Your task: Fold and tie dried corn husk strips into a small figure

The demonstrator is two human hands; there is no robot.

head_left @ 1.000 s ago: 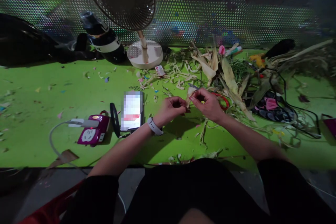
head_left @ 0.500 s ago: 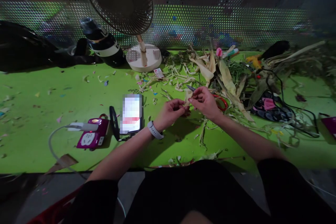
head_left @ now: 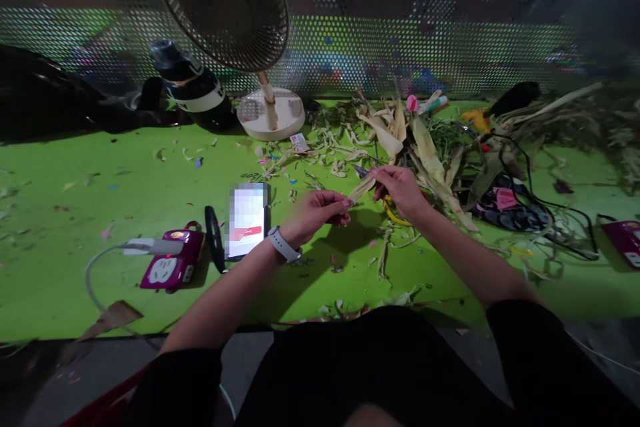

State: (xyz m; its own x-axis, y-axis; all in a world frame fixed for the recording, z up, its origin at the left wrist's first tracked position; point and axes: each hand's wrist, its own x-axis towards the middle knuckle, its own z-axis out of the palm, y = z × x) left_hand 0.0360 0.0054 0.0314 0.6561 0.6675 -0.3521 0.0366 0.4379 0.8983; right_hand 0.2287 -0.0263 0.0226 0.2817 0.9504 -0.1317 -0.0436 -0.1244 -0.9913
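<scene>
Between my two hands stretches a pale dried husk strip (head_left: 362,191). My left hand (head_left: 320,213), with a white band on the wrist, pinches its lower left end. At the upper right end, the fingers of my right hand (head_left: 399,191) close on the husk. A dark pointed blade tip (head_left: 359,171) sticks out at the right fingers; the rest of that tool is mostly hidden. Yellow-orange loops (head_left: 395,213) show below my right hand. Dried husks (head_left: 427,150) and green scraps lie just beyond it.
A fan (head_left: 270,115) and a dark bottle (head_left: 203,97) stand at the back left. Left of my hands are a lit phone (head_left: 247,220) and a purple power bank (head_left: 173,260). A black cord (head_left: 534,180) curls at the right. A perforated metal panel (head_left: 350,47) rises behind.
My hands have moved slightly apart, and more of the husk strip shows between them. My right hand has turned, and yellow-orange loops now show below it where red ones showed beside it.
</scene>
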